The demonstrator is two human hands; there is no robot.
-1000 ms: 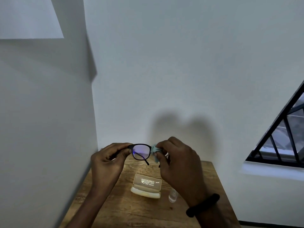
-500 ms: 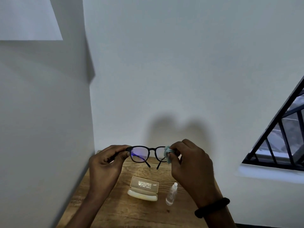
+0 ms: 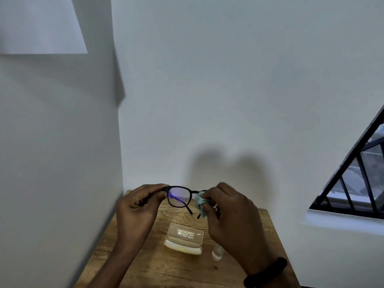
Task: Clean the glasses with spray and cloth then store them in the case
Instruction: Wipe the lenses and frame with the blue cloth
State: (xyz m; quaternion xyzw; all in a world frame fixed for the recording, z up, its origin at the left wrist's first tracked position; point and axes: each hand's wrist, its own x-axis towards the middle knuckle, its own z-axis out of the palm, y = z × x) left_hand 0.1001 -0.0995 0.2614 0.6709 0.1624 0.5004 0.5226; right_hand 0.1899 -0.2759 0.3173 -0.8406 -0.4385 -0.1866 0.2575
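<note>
Left hand: my left hand (image 3: 138, 206) pinches the glasses (image 3: 180, 197) at the frame corner by the hinge and holds them up above the desk (image 3: 145, 265).

Right hand: my right hand (image 3: 230, 213) is clenched on the cloth (image 3: 200, 203), pressing it over the lens on that side; that lens is hidden under the cloth and my fingers.

Change: half a second ago the cloth sat at the outer edge of that lens with part of the glass showing; now it has slid inward, close to the bridge. A second ago it was also near the bridge, so I read this as a back-and-forth rub.

Glasses: between my two hands, temples unfolded and hanging down toward me; the lens by my left hand is bare, with a blue glint.

Case: the case (image 3: 184, 239) lies open on the desk below my hands.

Spray: the spray bottle (image 3: 217, 252) stands under my right hand, just beside the case.

Task meaning: wiping is mid-way, I judge; the bare lens may need its turn, then folding and storing.
</note>
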